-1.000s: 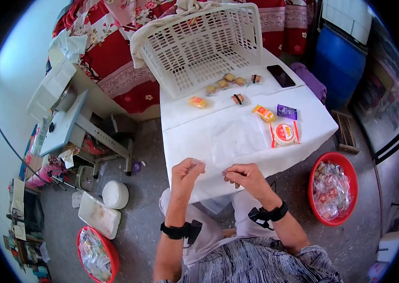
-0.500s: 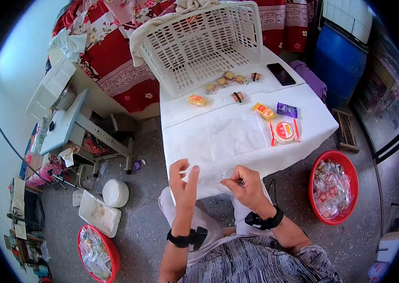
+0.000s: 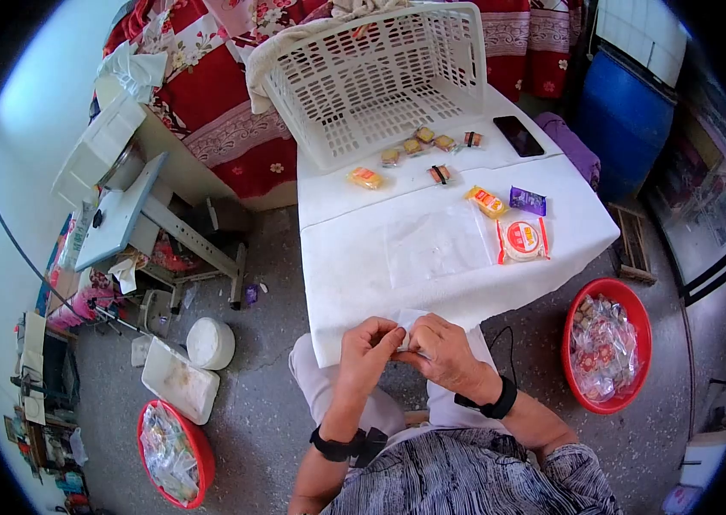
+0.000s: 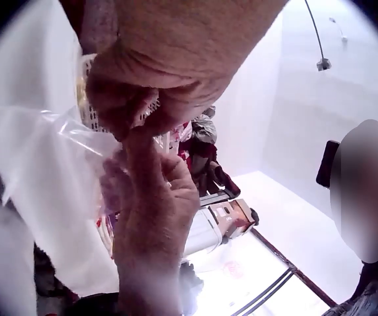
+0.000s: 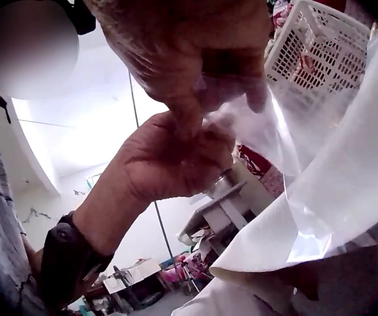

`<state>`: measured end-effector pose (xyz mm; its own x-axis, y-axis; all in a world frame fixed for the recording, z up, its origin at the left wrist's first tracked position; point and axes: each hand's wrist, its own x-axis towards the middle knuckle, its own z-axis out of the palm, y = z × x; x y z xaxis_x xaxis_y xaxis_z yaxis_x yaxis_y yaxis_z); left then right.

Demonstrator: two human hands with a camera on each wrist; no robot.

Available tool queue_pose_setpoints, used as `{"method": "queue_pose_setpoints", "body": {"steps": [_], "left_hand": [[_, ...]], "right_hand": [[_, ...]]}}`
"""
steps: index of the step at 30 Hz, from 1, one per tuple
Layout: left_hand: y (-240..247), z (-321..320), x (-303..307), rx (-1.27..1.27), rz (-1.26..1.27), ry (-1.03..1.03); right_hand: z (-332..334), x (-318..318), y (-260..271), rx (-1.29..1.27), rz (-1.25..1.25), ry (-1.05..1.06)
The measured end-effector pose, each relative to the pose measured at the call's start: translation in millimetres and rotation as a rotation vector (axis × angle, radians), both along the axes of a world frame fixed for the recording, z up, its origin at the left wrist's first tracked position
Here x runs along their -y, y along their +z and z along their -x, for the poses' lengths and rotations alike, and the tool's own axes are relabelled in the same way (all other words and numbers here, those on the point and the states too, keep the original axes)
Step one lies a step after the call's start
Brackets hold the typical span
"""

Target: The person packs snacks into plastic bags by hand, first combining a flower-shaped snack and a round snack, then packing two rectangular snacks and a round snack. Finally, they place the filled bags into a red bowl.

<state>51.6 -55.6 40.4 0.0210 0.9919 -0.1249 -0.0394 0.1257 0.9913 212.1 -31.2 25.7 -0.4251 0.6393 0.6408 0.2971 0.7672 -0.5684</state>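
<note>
Hands together, lower centre of the head view: left hand [image 3: 368,354] and right hand [image 3: 447,357] both pinch 1 clear plastic bag [image 5: 276,131]. Labels now: print on the red-and-white packet [image 3: 523,241], yellow packet [image 3: 486,202] and purple packet [image 3: 528,201], right of centre on the tabletop [image 3: 341,275], too small to read! Only the left wrist view catches a cardboard box [image 4: 233,218], lower right, its marking blurred; right wrist shows the bag glinting right of centre.
</note>
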Motion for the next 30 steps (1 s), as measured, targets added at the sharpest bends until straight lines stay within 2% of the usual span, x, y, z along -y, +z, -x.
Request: {"method": "queue_pose_setpoints", "body": {"steps": [2, 3, 5, 6, 8, 10, 11, 13, 15, 17, 20, 22, 25, 29, 30], "left_hand": [[-7, 1, 1, -0.156, -0.072, 0.040], [-7, 0, 3, -0.156, -0.072, 0.039], [-7, -2, 5, -0.120, -0.106, 0.074], [-6, -2, 6, -0.120, -0.105, 0.075], [-4, -3, 8, 0.037, -0.049, 0.166], [-4, -4, 10, 0.046, -0.051, 0.196], [-3, -5, 11, 0.055, -0.053, 0.226], [-4, -12, 12, -0.003, -0.116, 0.253], [-2, -17, 13, -0.062, -0.183, 0.283], [1, -21, 15, -0.268, -0.274, 0.312], [-3, -21, 16, -0.263, -0.266, 0.317], [-7, -18, 18, -0.264, -0.259, 0.302], [-7, -19, 19, -0.281, -0.250, 0.284], [-6, -22, 20, -0.306, -0.289, 0.284], [-7, -22, 20, -0.307, -0.290, 0.283]], "right_hand": [[0, 2, -3, -0.040, -0.011, 0.002], [0, 5, -5, -0.040, 0.064, -0.009], [1, 9, -7, -0.041, 0.140, -0.018], [3, 11, -6, -0.098, 0.208, -0.010], [3, 13, -7, -0.156, 0.274, -0.003], [3, 14, -10, -0.289, 0.455, 0.060], [3, 16, -9, -0.289, 0.456, 0.058], [4, 21, 0, -0.421, 0.891, 0.101], [6, 21, 2, -0.338, 0.909, 0.072], [7, 21, 3, -0.255, 0.920, 0.039], [3, 21, 1, -0.346, 0.978, 0.084], [-1, 19, 0, -0.477, 1.067, 0.198], [-4, 17, -12, -0.506, 1.102, 0.260], [-8, 17, -13, -0.550, 1.153, 0.256], [-11, 15, -18, -0.646, 1.227, 0.276]]}}
